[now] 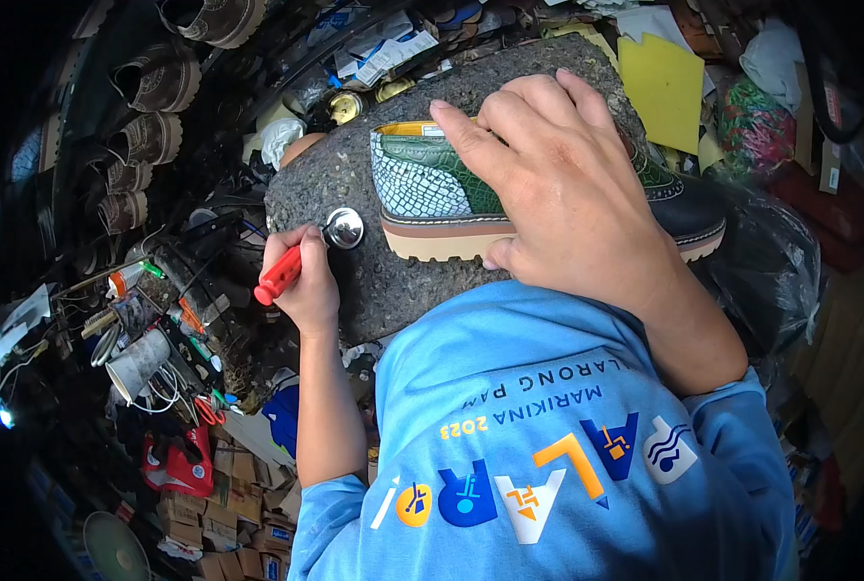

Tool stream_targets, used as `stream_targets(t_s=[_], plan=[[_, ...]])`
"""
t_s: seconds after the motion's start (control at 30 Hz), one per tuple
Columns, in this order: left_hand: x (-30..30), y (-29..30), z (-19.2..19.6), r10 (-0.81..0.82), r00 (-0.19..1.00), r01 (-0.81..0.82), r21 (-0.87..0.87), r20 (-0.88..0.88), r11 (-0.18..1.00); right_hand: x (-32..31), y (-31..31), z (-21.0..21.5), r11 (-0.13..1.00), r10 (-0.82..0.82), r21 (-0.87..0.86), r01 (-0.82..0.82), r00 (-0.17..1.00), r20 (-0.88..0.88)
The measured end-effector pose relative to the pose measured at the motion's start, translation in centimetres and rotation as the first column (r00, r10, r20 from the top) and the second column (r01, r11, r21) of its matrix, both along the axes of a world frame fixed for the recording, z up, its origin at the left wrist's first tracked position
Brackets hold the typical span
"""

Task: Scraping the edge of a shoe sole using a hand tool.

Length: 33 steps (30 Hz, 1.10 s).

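Observation:
A shoe (430, 179) lies along a rough grey stone block (316, 184), its sole toward me. White scale-patterned leather covers the heel, green leather the side, black the toe, above a cream lugged sole. My right hand (568, 174) spans the shoe's middle, thumb against the sole edge and fingers reaching over the top, hiding much of the upper. To the left, my left hand (306, 286) is closed round the red handle of a tool (345, 228) with a round, shiny metal head. That head sits over the stone, apart from the heel; its exact kind is unclear.
Several brown shoes (156, 77) stand on a rack at the far left. Yellow sheets (662, 92) and a clear plastic bag (766, 257) lie at the right. An open tin (346, 107) is behind the stone. Cluttered tools and a white cup (139, 366) are at the left.

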<state>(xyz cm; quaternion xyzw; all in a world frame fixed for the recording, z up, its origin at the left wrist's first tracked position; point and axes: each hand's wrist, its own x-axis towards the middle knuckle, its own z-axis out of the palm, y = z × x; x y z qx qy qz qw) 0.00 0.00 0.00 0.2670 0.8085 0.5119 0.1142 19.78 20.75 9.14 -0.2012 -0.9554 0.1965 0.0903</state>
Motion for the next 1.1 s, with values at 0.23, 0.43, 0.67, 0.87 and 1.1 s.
stream_targets(t_s=[0.23, 0.43, 0.67, 0.87, 1.1], plan=[[0.2, 0.8, 1.3, 0.022, 0.990, -0.035, 0.096, 0.136, 0.995, -0.1, -0.1, -0.4, 1.000, -0.012, 0.013, 0.012, 0.999, -0.040], [2.9, 5.3, 8.2, -0.425, 0.818, 0.176, 0.535, 0.387, 0.826, -0.1, 0.0, -0.7, 0.999, 0.001, 0.037, 0.002, 0.996, -0.086], [4.0, 8.0, 8.2, -0.399, 0.697, 0.187, 0.386, 0.596, 0.903, 0.0, -0.2, -1.2, 0.994, -0.005, 0.109, 0.023, 0.986, -0.165], [4.6, 8.5, 8.2, -0.358, 0.758, 0.225, 0.297, 0.545, 0.928, 0.0, 0.0, -1.1, 0.995, -0.013, 0.099, 0.029, 0.988, -0.157], [4.7, 8.6, 8.2, -0.387, 0.785, 0.287, 0.269, 0.484, 0.919, -0.1, -0.1, -1.3, 0.994, -0.024, 0.100, 0.041, 0.985, -0.172]])
